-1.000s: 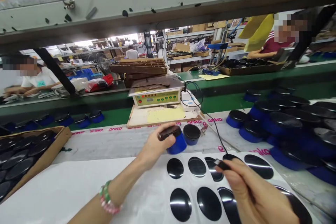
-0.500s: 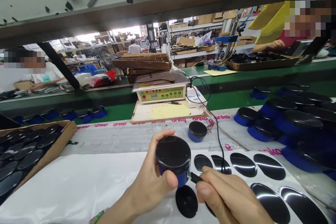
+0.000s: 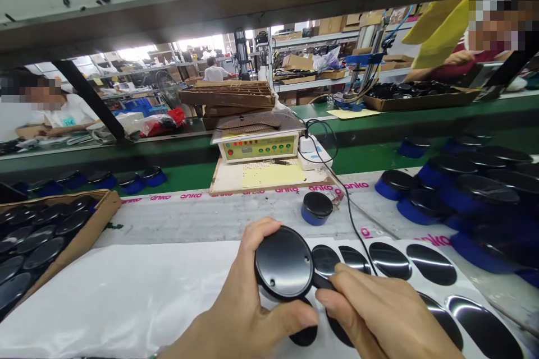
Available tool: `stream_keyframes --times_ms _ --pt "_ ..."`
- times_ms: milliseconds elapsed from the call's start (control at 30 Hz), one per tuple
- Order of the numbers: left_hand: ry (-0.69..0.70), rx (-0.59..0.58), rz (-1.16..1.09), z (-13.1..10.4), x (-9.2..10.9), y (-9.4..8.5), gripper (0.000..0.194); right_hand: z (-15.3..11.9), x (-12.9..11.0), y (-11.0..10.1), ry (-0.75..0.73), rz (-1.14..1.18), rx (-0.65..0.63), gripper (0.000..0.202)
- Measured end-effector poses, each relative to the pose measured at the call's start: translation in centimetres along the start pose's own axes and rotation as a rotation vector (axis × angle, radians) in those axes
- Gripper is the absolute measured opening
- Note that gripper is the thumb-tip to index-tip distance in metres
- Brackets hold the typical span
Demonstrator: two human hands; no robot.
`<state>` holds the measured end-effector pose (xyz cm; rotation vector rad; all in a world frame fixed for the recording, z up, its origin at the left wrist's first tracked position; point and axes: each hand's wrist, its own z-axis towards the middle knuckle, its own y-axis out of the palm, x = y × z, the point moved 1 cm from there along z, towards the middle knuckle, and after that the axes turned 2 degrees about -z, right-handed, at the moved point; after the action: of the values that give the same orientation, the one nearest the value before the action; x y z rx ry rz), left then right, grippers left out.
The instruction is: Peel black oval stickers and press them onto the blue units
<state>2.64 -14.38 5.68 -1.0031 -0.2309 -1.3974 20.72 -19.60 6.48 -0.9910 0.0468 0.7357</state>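
Observation:
My left hand (image 3: 248,297) grips a round device (image 3: 284,263) by its rim, fingers behind and thumb in front below. Its glossy black top, with two small holes, is tilted towards me; the blue side is hidden. My right hand (image 3: 374,308) pinches a black cable plug (image 3: 323,282) against the device's right side. Whether the metal tip is inside cannot be seen. The black cable (image 3: 357,228) runs back from there. Under my hands lies a white sheet of round black stickers (image 3: 391,262). Another blue device with a black top (image 3: 317,208) stands just beyond.
Many blue-and-black devices (image 3: 475,193) are heaped at the right. A cardboard tray (image 3: 99,216) of black-topped pieces is at the left. A control box (image 3: 259,148) with lit indicators stands behind, beside a white adapter (image 3: 314,154). A beam (image 3: 236,0) crosses overhead. Two people sit across the line.
My left hand has tipped the device's top towards me, so its blue side no longer shows. The plug's metal tip, visible before, is now out of sight at the device's side.

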Motion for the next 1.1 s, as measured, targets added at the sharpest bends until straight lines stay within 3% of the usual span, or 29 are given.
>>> stream_keyframes --times_ms 167,267,400,600,867,1000,1100 --pt "0.375 -0.101 0.347 1.3 0.9 -0.7 0.074 0.1 1.2 1.3 0.077 0.160 -0.079 0.016" --pt "0.462 -0.073 0.349 1.6 1.3 -1.0 0.083 0.1 1.3 1.8 0.078 0.264 -0.055 0.017" --pt "0.472 0.028 0.219 1.3 1.7 -1.1 0.090 -0.2 1.0 2.1 0.079 0.320 -0.025 0.020" --pt "0.351 -0.080 0.268 1.3 1.9 -1.5 0.077 -0.7 0.8 2.5 0.152 0.298 -0.051 0.016" --pt "0.183 -0.111 0.165 1.6 1.0 -2.0 0.083 -1.0 0.6 2.9 0.134 0.297 -0.077 0.016" --pt "0.215 -0.106 0.210 1.5 1.4 -2.0 0.080 -1.0 0.4 3.2 0.155 0.332 -0.046 0.018" --pt "0.277 -0.097 0.330 1.5 2.1 -1.7 0.065 -1.1 0.5 3.7 0.172 0.374 -0.025 0.019"
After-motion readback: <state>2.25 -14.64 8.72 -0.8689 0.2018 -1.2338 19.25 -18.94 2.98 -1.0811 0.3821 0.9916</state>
